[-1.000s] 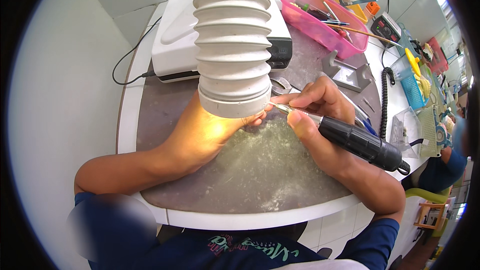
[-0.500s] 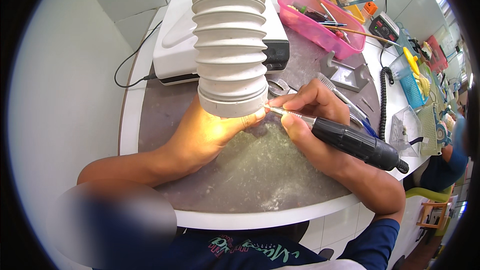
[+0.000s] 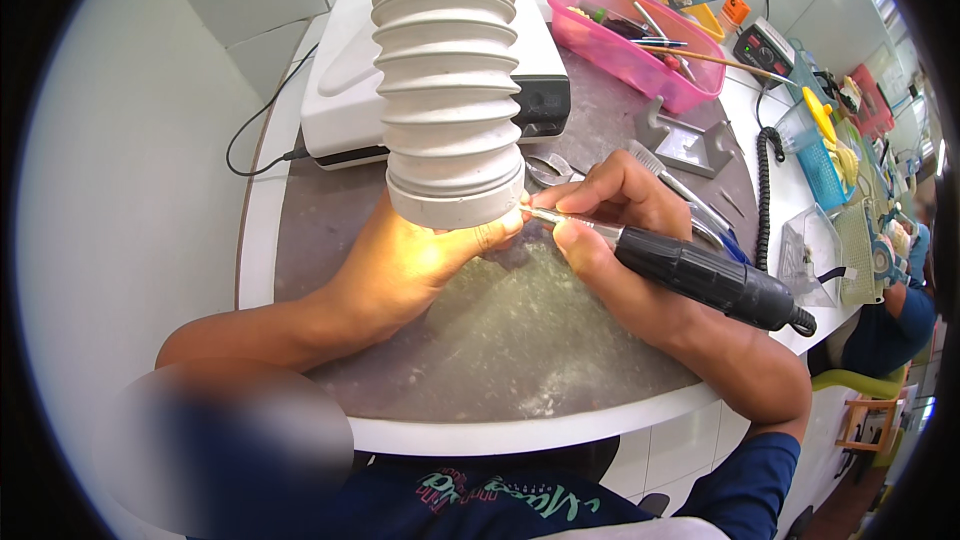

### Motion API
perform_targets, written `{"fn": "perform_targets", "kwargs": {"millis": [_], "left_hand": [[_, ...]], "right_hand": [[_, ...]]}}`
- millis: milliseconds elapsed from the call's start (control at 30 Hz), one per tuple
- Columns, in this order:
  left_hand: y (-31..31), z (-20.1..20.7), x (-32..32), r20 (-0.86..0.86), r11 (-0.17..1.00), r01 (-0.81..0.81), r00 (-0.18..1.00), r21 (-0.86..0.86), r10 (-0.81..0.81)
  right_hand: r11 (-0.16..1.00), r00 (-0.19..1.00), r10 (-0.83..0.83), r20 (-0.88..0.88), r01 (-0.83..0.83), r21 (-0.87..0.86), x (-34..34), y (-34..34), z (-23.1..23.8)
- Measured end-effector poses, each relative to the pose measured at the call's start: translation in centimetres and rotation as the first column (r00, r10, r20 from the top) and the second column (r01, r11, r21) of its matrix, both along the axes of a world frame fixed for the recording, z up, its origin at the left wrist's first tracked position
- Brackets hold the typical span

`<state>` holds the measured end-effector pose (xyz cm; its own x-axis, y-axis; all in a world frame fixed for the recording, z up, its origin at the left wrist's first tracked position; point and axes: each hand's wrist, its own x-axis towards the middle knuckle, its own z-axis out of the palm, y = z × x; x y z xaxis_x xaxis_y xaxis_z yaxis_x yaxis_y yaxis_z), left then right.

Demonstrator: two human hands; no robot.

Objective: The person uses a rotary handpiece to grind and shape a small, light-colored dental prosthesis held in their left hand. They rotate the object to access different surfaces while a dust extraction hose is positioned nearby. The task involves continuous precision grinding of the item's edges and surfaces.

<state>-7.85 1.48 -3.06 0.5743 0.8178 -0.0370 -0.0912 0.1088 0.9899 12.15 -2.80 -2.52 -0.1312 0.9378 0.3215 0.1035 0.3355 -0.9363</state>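
Note:
My right hand (image 3: 628, 220) grips a black rotary handpiece (image 3: 700, 278) like a pen, its slim metal nose pointing left. The nose's tip meets the fingertips of my left hand (image 3: 415, 255), just below the mouth of a ribbed white suction hose (image 3: 450, 90). Bright light falls on the left hand, whose fingers are curled together. A small pinkish bit shows at those fingertips, but the hose hides most of what they hold, so I cannot tell its kind. Dust lies on the grey work mat (image 3: 540, 360) beneath.
Behind the hose sits a white machine (image 3: 345, 90). A pink bin (image 3: 640, 55) of tools stands at the back, a grey holder (image 3: 690, 145) before it. A brush (image 3: 680, 180) lies beyond my right hand. At right are a control box (image 3: 765, 48), a blue basket (image 3: 822, 175) and another person's arm (image 3: 890, 325).
The whole view has shifted slightly, so the hose, the bin and both hands appear a little further left. Both hands keep their grips, and the handpiece tip stays at the left fingertips.

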Motion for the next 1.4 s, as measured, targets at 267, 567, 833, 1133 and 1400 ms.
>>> {"fn": "perform_targets", "kwargs": {"millis": [267,567,833,1133,1400], "left_hand": [[-0.03,-0.02,0.0,-0.012,1.0,0.002,1.0,0.017,-0.002],[-0.16,0.17,-0.12,0.015,1.0,0.009,1.0,-0.008,-0.009],[-0.26,0.16,-0.21,-0.014,0.999,0.0,1.0,0.035,0.001],[-0.24,0.1,-0.05,0.009,1.0,0.004,1.0,0.017,-0.004],[-0.25,0.13,0.13,0.01,1.0,0.009,1.0,0.009,-0.009]], "right_hand": [[0.999,1.0,0.006,0.008,-0.006,0.031,0.01,0.05,-0.17],[0.999,1.0,-0.007,0.001,0.007,0.047,-0.13,0.03,-0.27],[0.999,0.999,0.012,0.037,-0.014,0.04,0.11,0.05,-0.13],[1.0,0.999,0.011,0.042,-0.012,0.022,0.07,-0.05,-0.09],[0.999,0.999,0.016,0.035,-0.017,0.047,0.14,0.04,-0.17]]}}
